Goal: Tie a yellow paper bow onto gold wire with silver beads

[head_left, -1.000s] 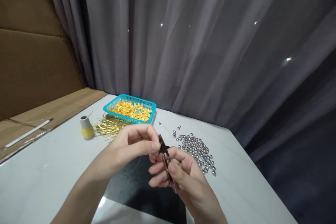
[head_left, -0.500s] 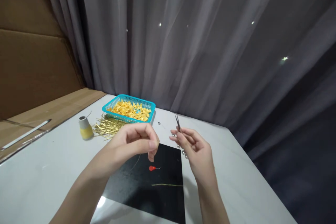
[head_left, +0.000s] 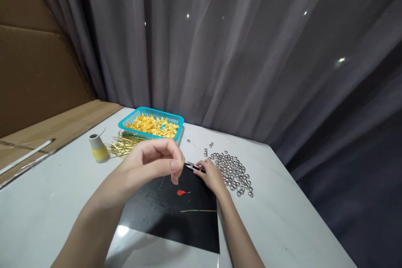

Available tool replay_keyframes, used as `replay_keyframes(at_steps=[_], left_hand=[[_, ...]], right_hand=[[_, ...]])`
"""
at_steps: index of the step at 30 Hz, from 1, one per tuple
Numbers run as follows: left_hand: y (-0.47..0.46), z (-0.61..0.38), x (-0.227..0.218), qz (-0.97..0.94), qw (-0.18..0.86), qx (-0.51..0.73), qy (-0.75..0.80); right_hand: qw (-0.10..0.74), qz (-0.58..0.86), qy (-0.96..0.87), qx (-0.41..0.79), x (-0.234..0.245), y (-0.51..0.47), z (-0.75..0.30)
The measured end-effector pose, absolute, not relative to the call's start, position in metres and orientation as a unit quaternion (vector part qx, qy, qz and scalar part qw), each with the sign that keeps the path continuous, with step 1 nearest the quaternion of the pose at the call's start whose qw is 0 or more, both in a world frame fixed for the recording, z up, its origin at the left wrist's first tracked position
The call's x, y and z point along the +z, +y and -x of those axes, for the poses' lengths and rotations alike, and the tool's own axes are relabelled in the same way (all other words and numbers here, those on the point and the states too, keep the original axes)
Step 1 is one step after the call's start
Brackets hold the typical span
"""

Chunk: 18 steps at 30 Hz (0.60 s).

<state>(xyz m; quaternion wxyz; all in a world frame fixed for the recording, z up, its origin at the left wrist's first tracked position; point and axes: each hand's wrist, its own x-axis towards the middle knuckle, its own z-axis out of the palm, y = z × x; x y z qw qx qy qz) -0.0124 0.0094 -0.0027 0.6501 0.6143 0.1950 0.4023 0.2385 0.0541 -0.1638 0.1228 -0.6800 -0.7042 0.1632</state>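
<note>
Mid-frame, our right hand (head_left: 212,176) grips the thread snips (head_left: 194,166) on the black mat (head_left: 176,222), just right of our left hand (head_left: 153,161) pinching a thin wire (head_left: 161,184), silver beads (head_left: 234,169) beside.

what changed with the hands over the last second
The right hand carried the scissors away from the left hand and down to the far edge of the black mat, fingers still on them. The left hand kept pinching its thread; beads and basket stayed put.

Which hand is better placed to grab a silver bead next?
Right hand: it lies beside the silver beads, though holding snips. The left hand is farther off, pinching thread.
</note>
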Motion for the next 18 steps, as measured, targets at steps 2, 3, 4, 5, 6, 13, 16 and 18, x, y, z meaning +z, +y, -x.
replay_keyframes(at_steps=[2, 3, 4, 5, 6, 13, 16, 18], left_hand=[[0.011, 0.013, -0.004, -0.621, 0.646, 0.400, 0.193], [0.011, 0.013, -0.005, -0.622, 0.645, 0.400, 0.193], [0.011, 0.013, -0.005, -0.622, 0.644, 0.400, 0.194], [0.011, 0.014, -0.005, -0.622, 0.644, 0.400, 0.195], [0.011, 0.014, -0.005, -0.623, 0.644, 0.400, 0.196], [0.010, 0.014, -0.003, -0.619, 0.648, 0.396, 0.202], [0.010, 0.014, -0.003, -0.620, 0.649, 0.395, 0.195], [0.009, 0.014, -0.002, -0.617, 0.653, 0.396, 0.192]], right_hand=[[0.119, 0.679, -0.708, 0.155, -0.167, 0.056, -0.240], [0.119, 0.678, -0.709, 0.153, -0.168, 0.056, -0.240], [0.120, 0.676, -0.711, 0.152, -0.169, 0.057, -0.241], [0.121, 0.674, -0.712, 0.154, -0.171, 0.058, -0.241], [0.122, 0.672, -0.713, 0.158, -0.172, 0.058, -0.242], [0.115, 0.685, -0.686, 0.214, -0.162, 0.056, -0.240], [0.086, 0.712, -0.647, 0.261, -0.149, 0.051, -0.238], [0.051, 0.715, -0.621, 0.318, -0.142, 0.047, -0.236]])
